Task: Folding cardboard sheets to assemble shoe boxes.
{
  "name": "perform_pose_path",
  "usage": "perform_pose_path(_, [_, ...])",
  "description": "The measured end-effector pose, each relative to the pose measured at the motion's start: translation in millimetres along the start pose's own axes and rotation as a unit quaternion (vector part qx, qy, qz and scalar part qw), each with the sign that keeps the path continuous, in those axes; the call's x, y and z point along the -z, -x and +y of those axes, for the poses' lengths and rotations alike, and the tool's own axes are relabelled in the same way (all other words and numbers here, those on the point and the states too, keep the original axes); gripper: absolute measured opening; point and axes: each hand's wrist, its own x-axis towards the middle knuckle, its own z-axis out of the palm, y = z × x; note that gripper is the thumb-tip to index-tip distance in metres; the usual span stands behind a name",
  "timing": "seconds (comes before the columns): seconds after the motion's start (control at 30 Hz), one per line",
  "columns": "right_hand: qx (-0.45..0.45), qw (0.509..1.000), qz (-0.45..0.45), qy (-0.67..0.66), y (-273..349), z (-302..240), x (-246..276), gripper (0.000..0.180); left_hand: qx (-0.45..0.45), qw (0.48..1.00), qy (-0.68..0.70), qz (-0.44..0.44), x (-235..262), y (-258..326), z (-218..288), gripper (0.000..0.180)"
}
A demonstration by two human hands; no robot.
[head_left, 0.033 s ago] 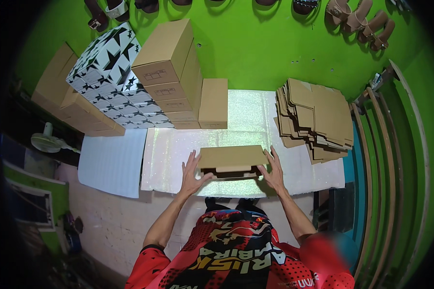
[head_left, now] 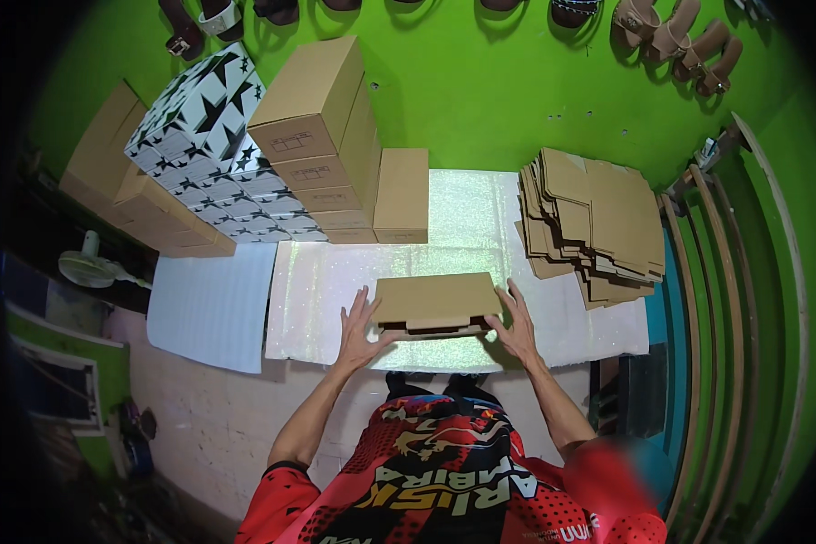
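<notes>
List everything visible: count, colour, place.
Small box: one, brown, centre
Flat cardboard stack: one, brown, back right
Column boxes: about five, brown, left of centre
Upright box: one, brown, right of column boxes
Star-patterned boxes: many, white and black, back left
Other boxes: several, brown, far left
Table cover: one, white, under small box
Ribbed sheet: one, pale blue, left
Fan: one, whitish, far left
Wall: one, green, back
Footwear: about twelve, mostly brown, along top
Rails: several, brownish, right
Floor: one, pale, lower left
Shirt: one, red and black, bottom centre
Left hand: one, bare, box's left
Right hand: one, bare, box's right
</notes>
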Motion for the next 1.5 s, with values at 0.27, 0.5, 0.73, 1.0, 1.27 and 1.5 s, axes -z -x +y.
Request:
perform_pose_path(0.27, [0.138,0.962,-0.077,0.221,5,19,-7,0.084,-0.047,0.994,-0.088,-0.048,-12,5,8,0.102])
perform_pose_path(0.5, [0.202,0.928,-0.178,0.256,-25,-3,-31,0.088,-0.105,0.983,-0.125,-0.088,-34,-27,25,0.088])
perform_pose_path(0.73, [0.184,0.931,-0.186,0.255,-23,3,-35,0.078,-0.128,0.985,-0.078,-0.084,-33,-29,24,0.074])
perform_pose_path(1.0, [0.213,0.916,-0.163,0.298,-16,7,-42,0.078,-0.119,0.962,-0.231,-0.081,-44,-21,31,0.077])
perform_pose_path(1.27, [0.209,0.921,-0.132,0.3,-12,-4,-46,0.077,-0.178,0.945,-0.262,-0.084,-55,-19,28,0.07])
perform_pose_path(1.5, [0.219,0.92,-0.117,0.304,-43,-15,-94,0.073,-0.18,0.956,-0.219,-0.081,-55,-19,27,0.074])
